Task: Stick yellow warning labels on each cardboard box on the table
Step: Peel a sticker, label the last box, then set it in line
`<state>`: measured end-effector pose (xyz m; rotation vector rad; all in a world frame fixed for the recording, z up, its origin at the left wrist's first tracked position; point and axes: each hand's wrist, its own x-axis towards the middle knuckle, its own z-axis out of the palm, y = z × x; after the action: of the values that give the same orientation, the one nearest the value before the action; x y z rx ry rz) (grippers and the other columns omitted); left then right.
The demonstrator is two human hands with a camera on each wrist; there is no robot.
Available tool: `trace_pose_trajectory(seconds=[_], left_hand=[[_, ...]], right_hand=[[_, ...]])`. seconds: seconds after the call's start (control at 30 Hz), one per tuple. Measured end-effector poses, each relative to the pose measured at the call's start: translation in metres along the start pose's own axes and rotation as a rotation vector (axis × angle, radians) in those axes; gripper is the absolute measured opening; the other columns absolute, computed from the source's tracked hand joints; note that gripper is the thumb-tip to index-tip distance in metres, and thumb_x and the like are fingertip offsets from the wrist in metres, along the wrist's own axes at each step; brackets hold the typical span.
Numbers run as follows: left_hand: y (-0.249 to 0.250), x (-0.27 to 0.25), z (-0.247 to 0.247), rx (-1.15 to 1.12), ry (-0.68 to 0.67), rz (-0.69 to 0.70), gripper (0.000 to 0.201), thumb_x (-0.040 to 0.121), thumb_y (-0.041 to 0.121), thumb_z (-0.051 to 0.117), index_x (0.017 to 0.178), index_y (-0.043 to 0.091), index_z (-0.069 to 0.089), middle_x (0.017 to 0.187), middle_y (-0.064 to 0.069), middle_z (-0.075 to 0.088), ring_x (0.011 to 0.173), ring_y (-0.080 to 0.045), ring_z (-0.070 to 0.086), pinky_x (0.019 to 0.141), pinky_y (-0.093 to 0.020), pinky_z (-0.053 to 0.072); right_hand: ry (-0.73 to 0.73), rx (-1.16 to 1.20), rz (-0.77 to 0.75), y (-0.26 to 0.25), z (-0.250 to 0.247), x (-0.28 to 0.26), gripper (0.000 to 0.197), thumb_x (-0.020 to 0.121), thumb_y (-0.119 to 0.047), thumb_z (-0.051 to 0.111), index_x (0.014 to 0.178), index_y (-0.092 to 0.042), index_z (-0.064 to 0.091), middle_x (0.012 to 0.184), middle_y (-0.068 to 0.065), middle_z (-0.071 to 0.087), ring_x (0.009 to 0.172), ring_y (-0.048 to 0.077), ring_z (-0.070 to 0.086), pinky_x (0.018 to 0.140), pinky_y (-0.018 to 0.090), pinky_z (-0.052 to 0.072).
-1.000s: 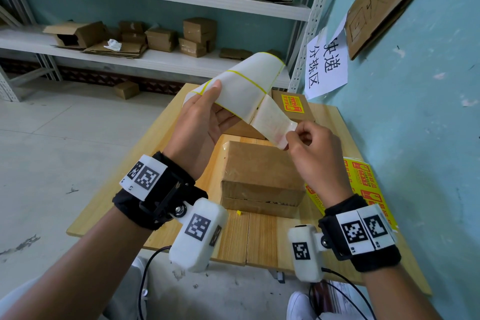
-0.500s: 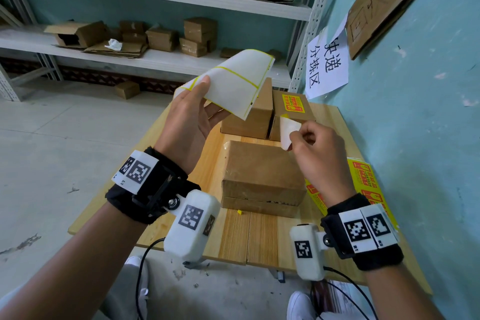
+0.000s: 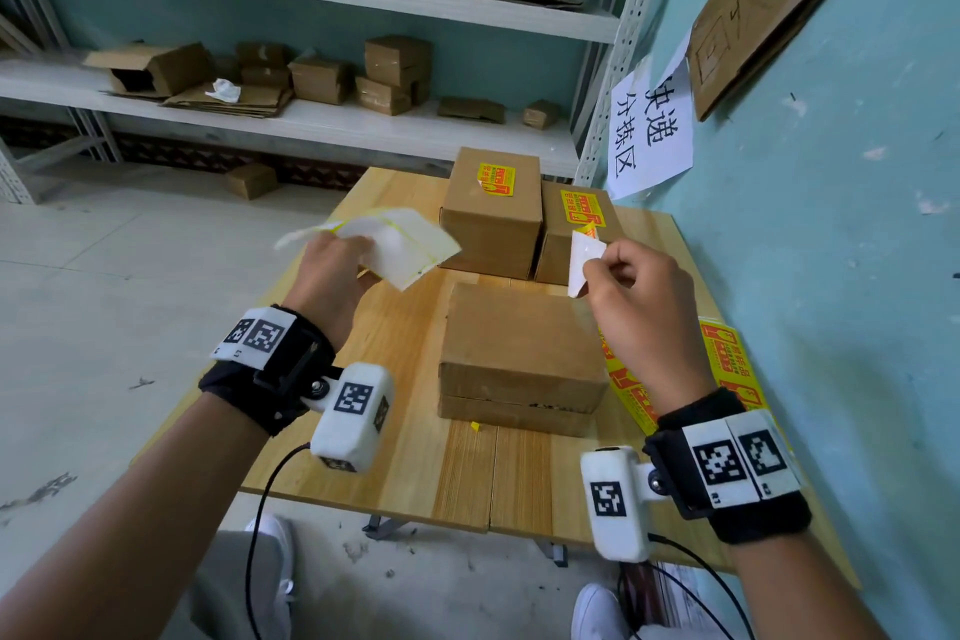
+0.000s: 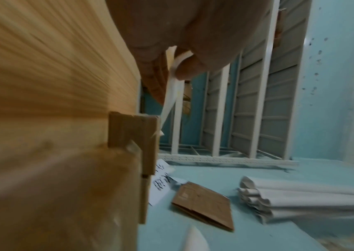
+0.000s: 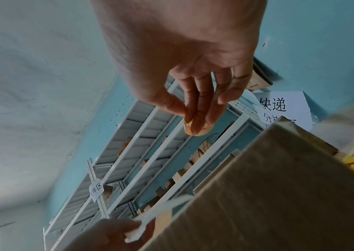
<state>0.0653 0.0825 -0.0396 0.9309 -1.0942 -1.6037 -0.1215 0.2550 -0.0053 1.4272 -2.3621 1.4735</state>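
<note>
Three cardboard boxes stand on the wooden table [image 3: 405, 327]. The two far boxes [image 3: 491, 211] [image 3: 571, 229] each carry a yellow label on top. The near box [image 3: 519, 343] shows a plain brown top. My left hand [image 3: 332, 270] grips the white backing sheet [image 3: 395, 244], low over the table's left part; the sheet [image 4: 172, 79] runs between its fingers in the left wrist view. My right hand [image 3: 623, 276] pinches a peeled label [image 3: 584, 263], white back toward me, above the near box's far right corner. Its yellow face [image 5: 197, 129] shows under the fingertips in the right wrist view.
More yellow label sheets [image 3: 727, 369] lie at the table's right edge against the blue wall [image 3: 831, 276]. White shelving [image 3: 311, 120] with several cardboard boxes stands behind the table. A paper sign [image 3: 652, 135] hangs on the wall. Bare floor [image 3: 104, 327] lies to the left.
The label came free of the backing sheet into my right hand. My left hand dropped the backing sheet from in front of the far boxes to low over the table's left side.
</note>
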Motion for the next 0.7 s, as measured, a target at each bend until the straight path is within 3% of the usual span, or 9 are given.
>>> trace_pose_trajectory(seconds=[0.1, 0.23, 0.33, 0.4, 0.5, 0.6, 0.67, 0.7], left_hand=[[-0.009, 0.008, -0.012, 0.112, 0.029, -0.069, 0.033, 0.09, -0.003, 0.048, 0.122, 0.004, 0.049, 0.108, -0.011, 0.055, 0.086, -0.021, 0.058, 0.067, -0.032, 0.05], [-0.018, 0.014, -0.02, 0.339, 0.067, -0.161, 0.061, 0.09, 0.001, 0.058, 0.144, 0.012, 0.033, 0.127, -0.014, 0.048, 0.111, -0.032, 0.054, 0.095, -0.044, 0.048], [-0.024, 0.019, -0.022, 0.46, 0.051, -0.211, 0.06, 0.088, -0.001, 0.059, 0.144, 0.011, 0.039, 0.124, -0.017, 0.054, 0.113, -0.034, 0.055, 0.096, -0.044, 0.048], [-0.027, 0.02, -0.021, 0.504, 0.05, -0.209, 0.059, 0.089, -0.003, 0.058, 0.144, 0.007, 0.039, 0.118, -0.015, 0.056, 0.106, -0.031, 0.056, 0.089, -0.038, 0.046], [-0.03, 0.026, -0.023, 0.525, 0.073, -0.209, 0.066, 0.089, 0.0, 0.061, 0.149, 0.007, 0.032, 0.137, -0.018, 0.05, 0.122, -0.034, 0.05, 0.096, -0.039, 0.041], [-0.031, 0.031, -0.027, 0.568, 0.098, -0.189, 0.074, 0.088, 0.015, 0.067, 0.15, 0.015, 0.028, 0.152, -0.014, 0.035, 0.135, -0.033, 0.04, 0.106, -0.039, 0.036], [-0.03, 0.03, -0.027, 0.642, 0.138, -0.121, 0.066, 0.085, 0.023, 0.069, 0.145, 0.023, 0.039, 0.151, -0.012, 0.033, 0.134, -0.032, 0.04, 0.109, -0.045, 0.036], [-0.027, 0.027, -0.025, 0.654, 0.158, -0.058, 0.055, 0.085, 0.023, 0.068, 0.136, 0.025, 0.05, 0.145, -0.012, 0.038, 0.128, -0.03, 0.045, 0.105, -0.043, 0.041]], right_hand=[[-0.003, 0.006, 0.0, 0.0, -0.001, 0.0, 0.021, 0.091, -0.014, 0.056, 0.071, -0.01, 0.058, 0.063, -0.001, 0.057, 0.058, 0.008, 0.049, 0.048, 0.01, 0.035], [-0.004, 0.015, -0.006, 0.002, -0.001, 0.002, 0.021, 0.091, -0.016, 0.056, 0.072, -0.009, 0.061, 0.066, 0.001, 0.061, 0.063, 0.013, 0.054, 0.053, 0.02, 0.034], [-0.003, 0.019, -0.012, 0.002, -0.001, 0.003, 0.021, 0.091, -0.016, 0.056, 0.073, -0.008, 0.062, 0.068, 0.002, 0.063, 0.066, 0.014, 0.056, 0.054, 0.02, 0.037], [0.0, 0.017, -0.017, 0.002, -0.001, 0.002, 0.02, 0.091, -0.016, 0.056, 0.074, -0.007, 0.062, 0.067, 0.002, 0.063, 0.065, 0.013, 0.055, 0.054, 0.02, 0.036], [0.001, 0.019, -0.021, 0.003, -0.001, 0.002, 0.02, 0.091, -0.016, 0.056, 0.074, -0.007, 0.062, 0.067, 0.003, 0.063, 0.065, 0.015, 0.056, 0.055, 0.025, 0.036], [-0.007, 0.018, -0.029, 0.004, -0.001, 0.002, 0.02, 0.091, -0.016, 0.056, 0.074, -0.007, 0.061, 0.068, 0.003, 0.063, 0.065, 0.016, 0.056, 0.055, 0.024, 0.036], [-0.004, 0.013, -0.04, 0.004, -0.001, 0.002, 0.019, 0.091, -0.016, 0.057, 0.075, -0.007, 0.061, 0.069, 0.005, 0.064, 0.067, 0.018, 0.058, 0.055, 0.025, 0.038], [-0.002, 0.008, -0.049, 0.004, -0.001, 0.001, 0.019, 0.091, -0.017, 0.057, 0.075, -0.008, 0.06, 0.07, 0.005, 0.063, 0.069, 0.018, 0.058, 0.056, 0.025, 0.038]])
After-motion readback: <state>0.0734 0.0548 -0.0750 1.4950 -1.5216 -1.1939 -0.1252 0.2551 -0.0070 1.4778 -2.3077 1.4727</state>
